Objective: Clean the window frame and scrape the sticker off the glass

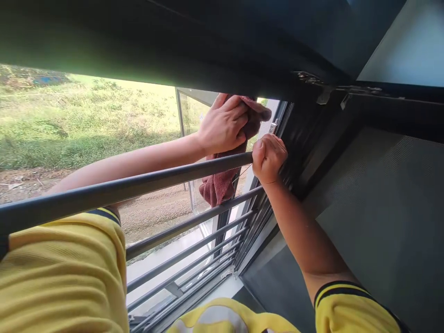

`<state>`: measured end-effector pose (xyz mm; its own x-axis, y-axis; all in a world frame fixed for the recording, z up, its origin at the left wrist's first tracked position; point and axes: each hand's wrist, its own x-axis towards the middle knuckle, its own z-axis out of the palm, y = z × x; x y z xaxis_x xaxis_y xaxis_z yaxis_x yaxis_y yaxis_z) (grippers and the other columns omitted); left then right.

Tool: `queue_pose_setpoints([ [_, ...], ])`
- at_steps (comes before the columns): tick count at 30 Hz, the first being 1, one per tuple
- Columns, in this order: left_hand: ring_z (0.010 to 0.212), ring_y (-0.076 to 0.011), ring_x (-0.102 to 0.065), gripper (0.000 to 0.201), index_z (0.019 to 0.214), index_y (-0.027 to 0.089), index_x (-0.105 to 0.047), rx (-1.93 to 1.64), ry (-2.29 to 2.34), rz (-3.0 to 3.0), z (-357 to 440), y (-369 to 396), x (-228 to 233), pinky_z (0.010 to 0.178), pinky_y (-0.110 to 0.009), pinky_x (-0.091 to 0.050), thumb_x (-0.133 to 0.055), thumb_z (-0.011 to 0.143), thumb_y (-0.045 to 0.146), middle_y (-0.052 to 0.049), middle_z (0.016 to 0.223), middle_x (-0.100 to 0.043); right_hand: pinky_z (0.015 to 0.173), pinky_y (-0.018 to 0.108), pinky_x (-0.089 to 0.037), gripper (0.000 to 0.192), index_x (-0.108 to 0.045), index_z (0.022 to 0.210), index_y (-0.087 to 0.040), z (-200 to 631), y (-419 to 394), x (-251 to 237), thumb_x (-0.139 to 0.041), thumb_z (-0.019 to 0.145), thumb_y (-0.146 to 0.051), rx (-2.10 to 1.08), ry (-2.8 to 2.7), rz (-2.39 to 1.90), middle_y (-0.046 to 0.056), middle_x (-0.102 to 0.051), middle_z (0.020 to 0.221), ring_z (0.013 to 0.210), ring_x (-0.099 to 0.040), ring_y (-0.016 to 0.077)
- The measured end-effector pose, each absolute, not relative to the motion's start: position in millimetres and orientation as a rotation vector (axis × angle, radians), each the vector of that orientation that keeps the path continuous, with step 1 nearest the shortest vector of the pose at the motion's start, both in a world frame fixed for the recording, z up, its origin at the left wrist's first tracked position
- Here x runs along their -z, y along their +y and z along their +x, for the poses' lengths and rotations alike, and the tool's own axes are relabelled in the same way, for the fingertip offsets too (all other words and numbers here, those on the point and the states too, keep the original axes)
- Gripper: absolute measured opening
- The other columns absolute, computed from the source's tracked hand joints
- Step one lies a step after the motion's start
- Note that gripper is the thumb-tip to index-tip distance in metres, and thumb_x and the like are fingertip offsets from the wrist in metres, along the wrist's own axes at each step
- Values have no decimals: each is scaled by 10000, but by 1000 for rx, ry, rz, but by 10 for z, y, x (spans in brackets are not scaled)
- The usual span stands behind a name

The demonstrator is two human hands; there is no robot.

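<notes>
My left hand [224, 124] reaches over the top rail and out through the window opening. Its fingers are bent round a maroon cloth [220, 182], pressed near the window frame [274, 111] on the right side. Part of the cloth hangs down below the hand, and a fold sticks out past the fingertips. My right hand [269, 158] is closed in a fist round the right end of the grey top rail [138, 185], close to the frame.
Several lower bars [197, 223] run below the top rail. An open glass pane [189, 120] stands outside behind the cloth. A dark beam [156, 51] crosses overhead, with metal hinge hardware [324, 88]. Grass and bare soil [163, 210] lie outside; a dark wall panel [374, 208] is at right.
</notes>
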<state>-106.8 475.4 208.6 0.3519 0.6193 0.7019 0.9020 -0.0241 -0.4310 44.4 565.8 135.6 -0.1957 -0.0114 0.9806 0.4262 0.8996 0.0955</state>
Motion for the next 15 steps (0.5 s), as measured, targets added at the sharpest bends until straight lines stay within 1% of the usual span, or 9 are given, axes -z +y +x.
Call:
queue_pose_setpoints([
  [2,1303,-353,-451,459,1256,143,-619,448,-1416,-1770,-1090,4762,-1763,1186,-592,-302,-335,951,335,-166,1254,-600,758,322,-370,521,-473,658,-179,453,5639,-1363,-197,1062,-358,391,-1744,-334,59,-479,663,721,-529,177],
  [4,1313,-352,-461,494,1347,136,-567,436,-1501,-1915,-1144,4752,-1215,1177,-614,-305,-324,954,311,-185,1288,-590,756,323,-371,531,-470,658,-180,458,5620,-1370,-187,1065,-370,374,-1743,-341,57,-470,661,718,-529,178],
  [5,1291,-348,-493,491,1370,153,-559,374,-1492,-2015,-1172,4744,-917,1163,-609,-334,-376,943,309,-178,1294,-598,755,322,-371,536,-469,658,-180,459,5613,-1372,-180,1066,-373,371,-1739,-344,55,-465,659,716,-527,177],
  [6,1284,-323,-515,454,1327,176,-605,316,-1471,-2099,-1197,4735,-635,1167,-554,-370,-442,916,279,-150,1295,-615,755,321,-372,540,-469,659,-180,458,5611,-1372,-173,1067,-375,374,-1735,-348,54,-461,657,716,-526,176],
  [7,1322,-320,-493,438,1322,187,-613,257,-1469,-2162,-1215,4725,-390,1185,-554,-351,-448,922,255,-141,1334,-599,755,319,-374,546,-467,658,-180,456,5614,-1369,-165,1068,-378,382,-1732,-353,53,-457,655,715,-526,174],
  [9,1403,-330,-413,452,1369,207,-577,160,-1477,-2228,-1231,4704,-47,1204,-599,-303,-416,947,222,-140,1413,-542,758,318,-378,561,-460,653,-181,452,5636,-1360,-143,1069,-384,403,-1727,-362,53,-454,652,714,-525,171],
  [12,1466,-365,-301,498,1459,168,-469,164,-1489,-2213,-1250,4646,120,1193,-671,-251,-369,975,231,-184,1489,-442,763,324,-385,578,-447,642,-184,450,5691,-1341,-113,1066,-390,407,-1729,-348,53,-461,649,704,-525,169],
  [13,1464,-365,-305,493,1448,150,-480,204,-1476,-2227,-1273,4618,111,1196,-668,-245,-373,973,225,-192,1484,-444,762,326,-386,579,-441,638,-185,452,5708,-1336,-108,1065,-390,401,-1728,-332,53,-464,645,697,-524,169],
  [15,1394,-323,-430,415,1314,167,-620,291,-1433,-2316,-1354,4562,22,1215,-597,-275,-418,954,207,-165,1381,-564,754,328,-384,574,-427,629,-188,461,5731,-1334,-108,1061,-390,394,-1720,-284,53,-472,638,679,-517,167],
])
